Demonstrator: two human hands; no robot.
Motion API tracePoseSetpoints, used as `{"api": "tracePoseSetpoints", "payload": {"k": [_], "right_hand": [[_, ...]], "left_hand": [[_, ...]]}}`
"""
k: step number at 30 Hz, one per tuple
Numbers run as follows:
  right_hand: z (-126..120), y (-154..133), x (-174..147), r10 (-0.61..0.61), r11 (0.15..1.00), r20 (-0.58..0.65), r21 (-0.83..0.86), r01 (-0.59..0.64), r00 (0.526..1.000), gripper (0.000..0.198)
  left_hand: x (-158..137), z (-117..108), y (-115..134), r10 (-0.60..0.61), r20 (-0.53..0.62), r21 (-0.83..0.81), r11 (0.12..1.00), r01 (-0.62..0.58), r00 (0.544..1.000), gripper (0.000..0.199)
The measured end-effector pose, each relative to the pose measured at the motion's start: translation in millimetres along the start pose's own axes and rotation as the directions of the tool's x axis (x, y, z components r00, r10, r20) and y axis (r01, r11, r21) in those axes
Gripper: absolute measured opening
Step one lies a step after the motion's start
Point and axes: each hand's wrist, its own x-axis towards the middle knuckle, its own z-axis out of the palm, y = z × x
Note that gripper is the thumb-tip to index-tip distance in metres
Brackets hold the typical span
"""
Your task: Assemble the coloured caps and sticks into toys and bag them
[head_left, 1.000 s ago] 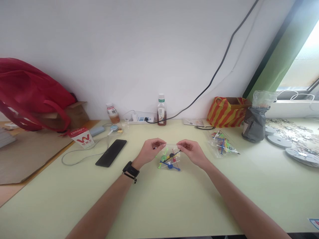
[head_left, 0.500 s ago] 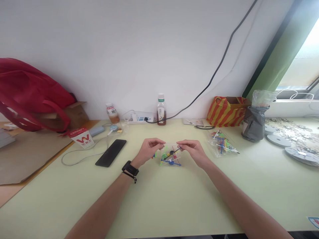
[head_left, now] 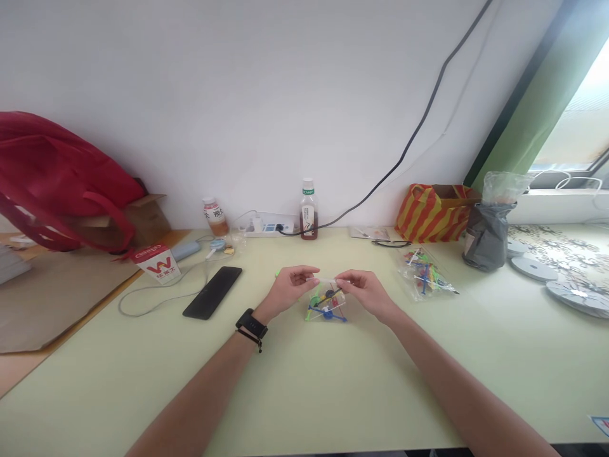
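A clear plastic bag of small coloured plastic parts is held upright over the table, low in front of me. My left hand pinches its upper left edge between thumb and fingers. At the upper right edge, my right hand grips the bag in the same way. Blue, green, red, yellow and black pieces show through the film. A bit of green plastic peeks out behind my left hand, mostly hidden. A black watch and a dark bracelet are on my left wrist.
More bagged coloured parts lie to the right. A black phone and a cable are on the left, near a red-and-white carton. Behind stand a brown-liquid bottle, a power strip, a striped bag and grey discs.
Both hands have shifted slightly, drawing closer together at the bag's top edge. The bag has come down a little, and its top is now folded or bunched between the fingers.
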Motion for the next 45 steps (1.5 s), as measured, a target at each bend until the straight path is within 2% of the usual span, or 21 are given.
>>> {"api": "tracePoseSetpoints", "payload": {"k": [5, 10, 18, 24, 29, 34, 41, 45], "right_hand": [[1, 1, 1, -0.017, 0.996, -0.023, -0.089, 0.015, 1.000, 0.040], [0, -3, -1, -0.012, 0.999, 0.015, -0.039, 0.012, 1.000, 0.034], [-2, 2, 0, 0.003, 0.994, -0.056, 0.107, 0.003, 0.998, 0.036], [-3, 2, -1, 0.034, 0.992, -0.007, 0.126, -0.033, 0.999, 0.039], [1, 1, 0, 0.027, 0.995, -0.048, 0.092, -0.022, 0.998, 0.035], [4, 2, -1, 0.023, 0.993, -0.047, 0.113, -0.018, 0.999, 0.030], [1, 10, 0, 0.062, 0.974, -0.037, 0.222, -0.052, 0.997, 0.022], [-2, 12, 1, 0.037, 0.975, -0.025, 0.219, -0.030, 0.999, 0.016]], "left_hand": [[4, 1, -7, 0.047, 0.022, 0.114, 0.992, -0.049, 0.999, 0.032], [4, -3, -10, 0.062, 0.014, 0.140, 0.988, -0.063, 0.998, 0.031], [2, -8, -4, -0.015, 0.055, 0.077, 0.997, 0.011, 0.998, 0.035], [1, -6, 0, -0.008, 0.053, 0.071, 0.997, 0.004, 0.999, 0.031], [0, 0, 1, 0.067, 0.049, 0.016, 0.998, -0.068, 0.997, 0.024], [0, 3, 0, 0.020, 0.076, -0.047, 0.999, -0.017, 0.997, 0.027], [-1, -3, -2, -0.071, 0.041, -0.062, 0.995, 0.073, 0.997, 0.032], [-1, -6, -3, -0.051, 0.044, -0.086, 0.995, 0.055, 0.998, 0.025]]}}
